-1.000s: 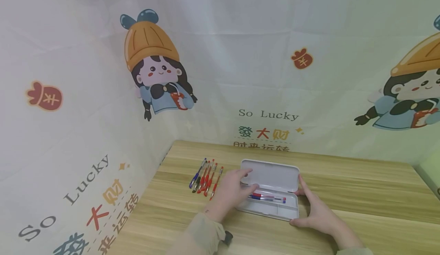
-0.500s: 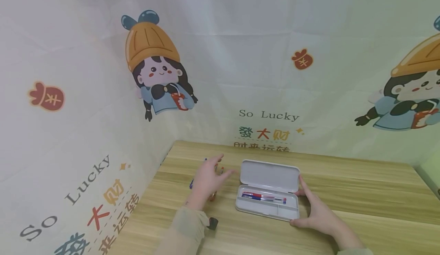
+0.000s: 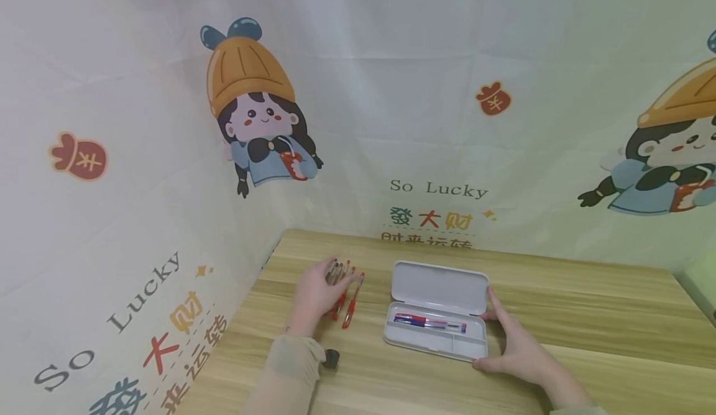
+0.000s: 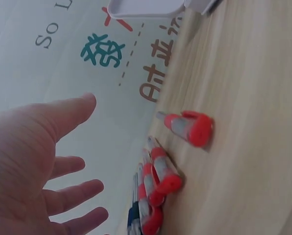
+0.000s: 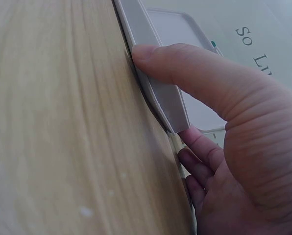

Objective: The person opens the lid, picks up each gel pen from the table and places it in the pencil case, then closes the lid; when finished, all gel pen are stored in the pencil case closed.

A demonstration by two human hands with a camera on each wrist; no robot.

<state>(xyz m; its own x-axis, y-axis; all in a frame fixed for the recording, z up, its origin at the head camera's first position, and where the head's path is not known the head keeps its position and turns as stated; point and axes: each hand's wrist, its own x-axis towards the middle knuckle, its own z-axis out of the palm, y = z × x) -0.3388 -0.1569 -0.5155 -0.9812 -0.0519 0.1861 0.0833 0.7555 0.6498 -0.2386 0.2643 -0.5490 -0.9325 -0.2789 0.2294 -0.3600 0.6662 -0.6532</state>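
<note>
A white pencil case (image 3: 439,287) lies with its lid raised. In its rear compartment are a red pen (image 3: 411,318) and a blue pen (image 3: 415,325). My right hand (image 3: 516,346) holds the case's right end, thumb at the front corner (image 5: 160,93) and fingers behind. My left hand (image 3: 313,294) reaches over a group of pens on the table, covering part of it. In the left wrist view the hand (image 4: 33,171) has spread fingers and nothing in them, beside several red-capped pens (image 4: 166,171). One red pen (image 3: 352,306) lies slightly apart to the right.
The wood-grain table (image 3: 559,303) ends at a printed cloth backdrop (image 3: 358,123) behind and to the left. A small dark object (image 3: 331,359) sits at the left sleeve's cuff (image 3: 296,356).
My left hand has moved left from the pencil case to the loose pens, uncovering the red and blue pens inside the case. The right hand has stayed at the case's right end.
</note>
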